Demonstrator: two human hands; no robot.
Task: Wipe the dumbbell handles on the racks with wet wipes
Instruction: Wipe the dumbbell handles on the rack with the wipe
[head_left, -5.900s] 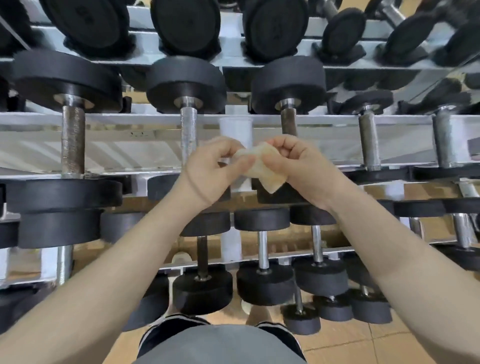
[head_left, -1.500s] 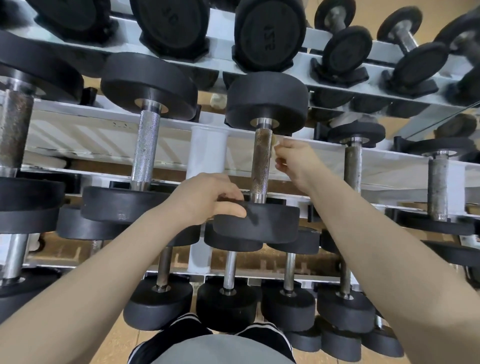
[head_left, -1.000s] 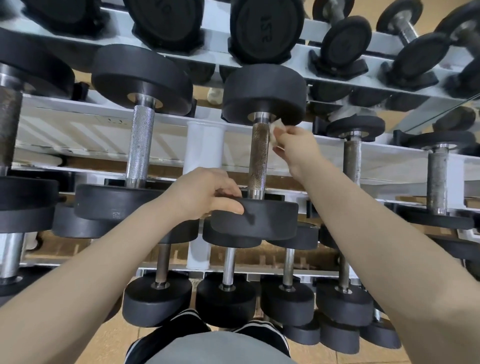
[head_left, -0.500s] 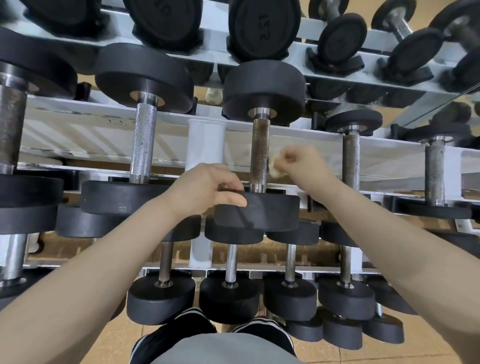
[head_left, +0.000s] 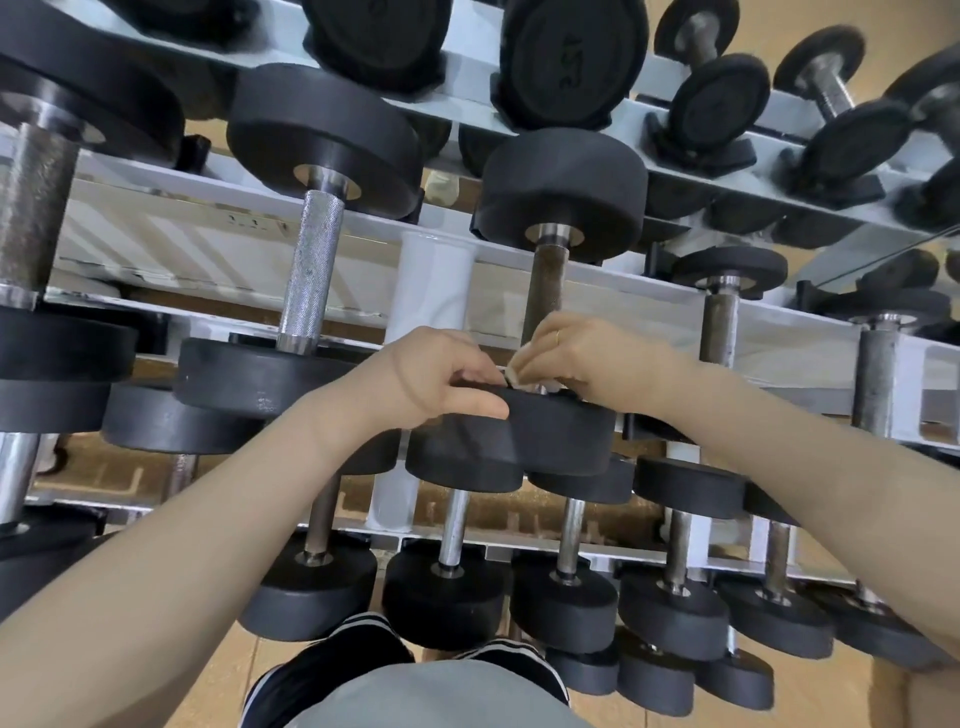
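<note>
While left hand grips one dumbbell, right hand pinches one wipe.

Matt black weights, knurled metal handle

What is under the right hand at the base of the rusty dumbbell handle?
A pale wet wipe peeks from under the right hand, against the handle. Most of the wipe and the handle's lower end are covered.

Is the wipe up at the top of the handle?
No, the right hand holds the wipe at the bottom of the handle, just above the near weight that the left hand grips.
</note>
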